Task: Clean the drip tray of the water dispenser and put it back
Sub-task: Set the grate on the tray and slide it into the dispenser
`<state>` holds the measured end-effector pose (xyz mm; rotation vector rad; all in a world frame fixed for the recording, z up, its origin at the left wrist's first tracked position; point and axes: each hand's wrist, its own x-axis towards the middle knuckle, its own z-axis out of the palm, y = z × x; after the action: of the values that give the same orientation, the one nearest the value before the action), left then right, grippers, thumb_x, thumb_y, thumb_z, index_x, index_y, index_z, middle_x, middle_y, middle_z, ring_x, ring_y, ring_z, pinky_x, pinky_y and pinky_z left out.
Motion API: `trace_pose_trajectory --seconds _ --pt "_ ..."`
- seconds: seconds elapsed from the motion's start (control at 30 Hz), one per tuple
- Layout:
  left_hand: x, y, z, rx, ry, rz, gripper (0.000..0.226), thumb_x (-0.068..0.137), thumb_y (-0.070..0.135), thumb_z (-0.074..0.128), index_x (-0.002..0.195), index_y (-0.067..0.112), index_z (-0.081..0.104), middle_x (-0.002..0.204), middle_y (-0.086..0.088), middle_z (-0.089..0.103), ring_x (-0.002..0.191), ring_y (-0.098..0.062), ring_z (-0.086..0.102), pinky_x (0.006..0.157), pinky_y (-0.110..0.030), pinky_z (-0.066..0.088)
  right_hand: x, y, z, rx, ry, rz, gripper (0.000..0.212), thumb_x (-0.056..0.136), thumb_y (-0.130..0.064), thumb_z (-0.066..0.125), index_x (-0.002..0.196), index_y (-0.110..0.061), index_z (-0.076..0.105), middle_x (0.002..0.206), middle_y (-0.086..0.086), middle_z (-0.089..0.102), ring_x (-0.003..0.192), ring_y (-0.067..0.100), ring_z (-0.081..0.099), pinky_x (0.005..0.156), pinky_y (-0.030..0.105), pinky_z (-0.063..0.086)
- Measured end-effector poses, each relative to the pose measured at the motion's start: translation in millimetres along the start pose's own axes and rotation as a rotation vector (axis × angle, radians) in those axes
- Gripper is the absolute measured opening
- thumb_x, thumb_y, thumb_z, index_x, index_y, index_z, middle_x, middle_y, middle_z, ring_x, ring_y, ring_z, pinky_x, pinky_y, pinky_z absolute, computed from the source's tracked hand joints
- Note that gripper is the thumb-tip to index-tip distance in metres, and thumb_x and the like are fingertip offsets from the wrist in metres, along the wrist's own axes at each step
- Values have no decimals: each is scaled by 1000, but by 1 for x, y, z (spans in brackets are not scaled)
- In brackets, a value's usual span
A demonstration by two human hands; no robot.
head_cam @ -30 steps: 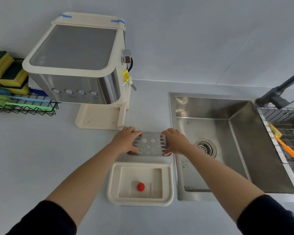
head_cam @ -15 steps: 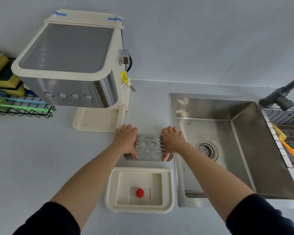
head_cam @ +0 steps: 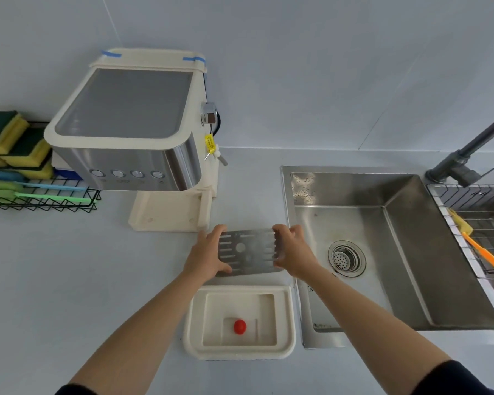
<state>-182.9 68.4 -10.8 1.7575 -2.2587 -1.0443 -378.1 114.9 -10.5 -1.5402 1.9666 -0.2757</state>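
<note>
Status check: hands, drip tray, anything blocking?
Left hand and right hand grip metal grate by its ends. Cream tray on counter, red float inside. Dispenser base unobstructed.

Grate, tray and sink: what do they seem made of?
Grate: likely brushed stainless steel, thin, grey, dull sheen, punched slots. Tray: probably cream plastic, matte, rounded moulded rim. Sink: stainless steel, satin, with soft reflections and water spots.
</note>
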Motion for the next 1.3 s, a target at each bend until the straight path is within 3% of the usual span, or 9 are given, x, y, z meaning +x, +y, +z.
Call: trace_pose_trajectory --seconds 0.1,0.2,0.3,0.43,0.5,0.7,0.87,0.97,1.3 --pt "-9 -2 -4 -141 32 -40 98 59 11 83 137 22 26 127 -14 41 114 -28 48 93 -33 42 -8 -1 -2 215 17 42 70 74 -3 69 134 -20 36 125 14 35 107 29 49 79 23 43" --pt "-18 -2 -11 -225 41 -36 106 56 10 85 140 18 21 137 -12 40 125 -27 42 101 -33 37 -18 -4 -4 332 88 48 64 75 -5 70 131 -18 42 119 13 44 92 19 49 81 20 38" --pt "-32 1 -18 -215 21 -17 106 55 15 86 139 15 21 136 -10 43 122 -24 44 101 -33 39 -32 -6 -10 422 144 54 58 75 -8 72 126 -17 48 107 6 46 74 7 47 66 5 38" --pt "-56 4 -23 -190 -18 13 90 57 20 85 129 14 31 119 -1 46 103 -13 45 83 -23 39 -55 -4 -8 436 133 82 56 71 -10 75 122 -14 51 103 7 48 81 16 48 72 21 38" --pt "-69 0 -21 -139 -49 12 89 58 23 84 128 16 31 113 4 44 102 -13 46 80 -22 38 -68 -2 -2 416 90 95 58 69 -12 77 120 -15 51 103 6 48 83 16 48 70 21 37" --pt "-99 -14 -10 161 -131 -33 89 65 37 77 135 16 26 128 -4 50 111 -22 50 90 -31 43 -99 -2 20 321 32 82 54 71 -13 76 118 -17 50 107 2 41 87 14 45 64 14 33" --pt "-105 -18 -6 346 -144 -27 77 67 47 73 124 12 35 120 -8 55 106 -23 54 87 -32 44 -105 -7 28 260 28 52 50 75 -12 72 119 -16 50 106 2 36 88 13 42 71 13 36" --pt "-105 -21 -5 379 -135 -11 74 67 49 72 121 13 36 117 -7 54 104 -23 53 85 -32 45 -105 -7 29 220 26 47 51 76 -16 71 122 -16 48 106 1 35 89 13 43 81 20 37" --pt "-105 -29 -6 293 -123 -31 77 65 45 75 126 22 35 119 -6 45 107 -20 49 86 -32 46 -105 -4 34 77 7 44 55 75 -33 71 122 -21 46 108 2 41 96 12 37 82 28 43"
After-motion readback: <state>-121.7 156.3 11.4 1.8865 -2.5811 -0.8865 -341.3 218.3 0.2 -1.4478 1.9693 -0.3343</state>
